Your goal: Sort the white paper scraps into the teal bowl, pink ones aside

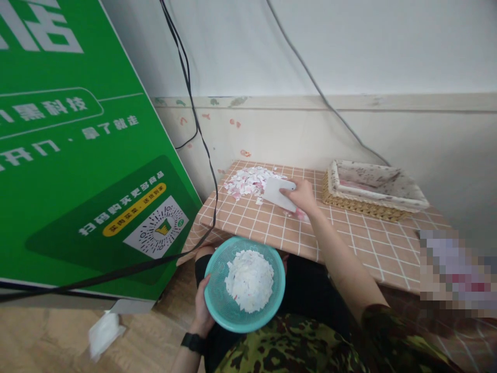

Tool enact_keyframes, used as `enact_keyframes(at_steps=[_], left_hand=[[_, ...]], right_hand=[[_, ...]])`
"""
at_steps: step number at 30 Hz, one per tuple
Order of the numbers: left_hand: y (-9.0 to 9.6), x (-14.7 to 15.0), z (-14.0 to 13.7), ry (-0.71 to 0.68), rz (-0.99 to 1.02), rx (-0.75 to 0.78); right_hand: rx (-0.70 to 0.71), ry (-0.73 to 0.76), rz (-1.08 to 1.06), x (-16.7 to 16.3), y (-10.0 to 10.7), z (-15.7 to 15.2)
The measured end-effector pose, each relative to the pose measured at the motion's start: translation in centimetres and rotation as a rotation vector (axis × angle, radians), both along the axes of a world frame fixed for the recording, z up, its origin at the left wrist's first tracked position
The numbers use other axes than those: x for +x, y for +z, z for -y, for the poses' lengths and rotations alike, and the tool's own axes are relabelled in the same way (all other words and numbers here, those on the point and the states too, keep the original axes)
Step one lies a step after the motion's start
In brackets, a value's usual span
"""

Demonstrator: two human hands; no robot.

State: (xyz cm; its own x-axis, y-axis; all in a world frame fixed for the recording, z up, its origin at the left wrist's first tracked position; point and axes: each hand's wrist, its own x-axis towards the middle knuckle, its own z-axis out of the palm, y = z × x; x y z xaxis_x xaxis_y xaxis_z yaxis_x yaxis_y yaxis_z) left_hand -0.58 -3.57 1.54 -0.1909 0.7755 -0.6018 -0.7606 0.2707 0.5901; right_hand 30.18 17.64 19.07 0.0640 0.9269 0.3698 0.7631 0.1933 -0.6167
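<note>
My left hand [202, 306] grips the left rim of a round teal plastic colander [217, 274], held over my lap below the table edge. A white heap of small paper scraps [249, 280] fills its middle. My right hand [303, 195] pinches a flat white scraper [277, 192] by its right end, thumb on top. The scraper is tilted over the table, its left edge near a loose pile of white and pink paper scraps [248, 182]. A few pink scraps [298, 213] lie under and beside the scraper.
A wicker basket with a patterned cloth lining [361, 204] stands right of my right hand. The checkered tablecloth [361, 241] covers the table against the wall. A black cable [212, 171] hangs past the table's left corner, beside a large green cabinet [97, 171]. A white plastic bag [104, 334] lies on the floor.
</note>
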Motion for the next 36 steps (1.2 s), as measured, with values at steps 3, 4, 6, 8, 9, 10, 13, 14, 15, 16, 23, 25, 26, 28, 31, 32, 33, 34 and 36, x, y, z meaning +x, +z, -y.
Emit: enact_keyframes(at_steps=[3, 4, 6, 8, 9, 10, 13, 14, 15, 16, 23, 25, 26, 28, 31, 32, 33, 34, 36], left_hand=[[-0.1, -0.2, 0.1, 0.023, -0.005, 0.014], [-0.2, -0.2, 0.1, 0.025, -0.007, 0.019], [-0.3, -0.2, 0.0, 0.024, -0.012, 0.022], [-0.3, -0.1, 0.0, 0.030, -0.014, 0.017], [-0.3, 0.0, 0.0, 0.029, -0.012, 0.013], [-0.3, 0.2, 0.0, 0.025, -0.010, 0.010], [0.0, 0.7, -0.1, -0.008, 0.006, -0.002], [0.1, 0.8, -0.2, -0.017, 0.011, -0.006], [0.2, 0.9, -0.3, -0.023, 0.015, -0.010], [0.3, 1.0, -0.3, -0.025, 0.016, -0.012], [0.1, 0.8, -0.3, 0.006, -0.049, -0.033], [-0.1, 0.7, -0.2, 0.015, -0.056, -0.026], [-0.2, 0.6, -0.2, 0.019, -0.056, -0.026], [-0.3, 0.6, -0.1, 0.016, -0.048, -0.030], [-0.4, 0.5, -0.2, 0.008, -0.027, -0.030], [-0.4, 0.5, -0.2, 0.005, -0.022, -0.026], [-0.4, 0.5, -0.2, 0.003, -0.020, -0.024], [-0.4, 0.6, -0.2, 0.002, -0.022, -0.025], [-0.2, 0.6, -0.3, 0.007, -0.034, -0.036]], right_hand=[[0.011, -0.060, 0.026, 0.3, 0.0, -0.2], [0.011, -0.069, 0.033, 0.2, 0.0, -0.2], [-0.001, -0.052, 0.023, 0.0, -0.2, -0.2], [-0.025, -0.012, -0.008, -0.3, -0.3, -0.3], [-0.033, -0.002, -0.026, -0.4, -0.4, -0.3], [-0.032, -0.003, -0.043, -0.4, -0.5, -0.3], [0.009, -0.036, -0.083, -0.4, -0.8, -0.6], [0.020, -0.040, -0.095, -0.5, -1.0, -0.7], [0.024, -0.035, -0.104, -0.6, -1.1, -0.8], [0.026, -0.028, -0.109, -0.9, -1.3, -0.9], [-0.008, 0.037, -0.164, -1.5, -2.3, -1.5], [0.002, 0.026, -0.204, -1.2, -2.5, -1.6], [0.007, 0.016, -0.210, -1.2, -2.6, -1.7], [0.006, 0.022, -0.212, -1.1, -2.8, -1.7], [-0.018, 0.068, -0.237, -1.0, -2.8, -1.8], [-0.018, 0.069, -0.245, -1.0, -2.8, -1.8], [-0.013, 0.061, -0.249, -1.1, -2.8, -1.7], [-0.005, 0.045, -0.249, -1.1, -2.7, -1.7], [0.001, 0.027, -0.244, -1.2, -2.6, -1.6]])
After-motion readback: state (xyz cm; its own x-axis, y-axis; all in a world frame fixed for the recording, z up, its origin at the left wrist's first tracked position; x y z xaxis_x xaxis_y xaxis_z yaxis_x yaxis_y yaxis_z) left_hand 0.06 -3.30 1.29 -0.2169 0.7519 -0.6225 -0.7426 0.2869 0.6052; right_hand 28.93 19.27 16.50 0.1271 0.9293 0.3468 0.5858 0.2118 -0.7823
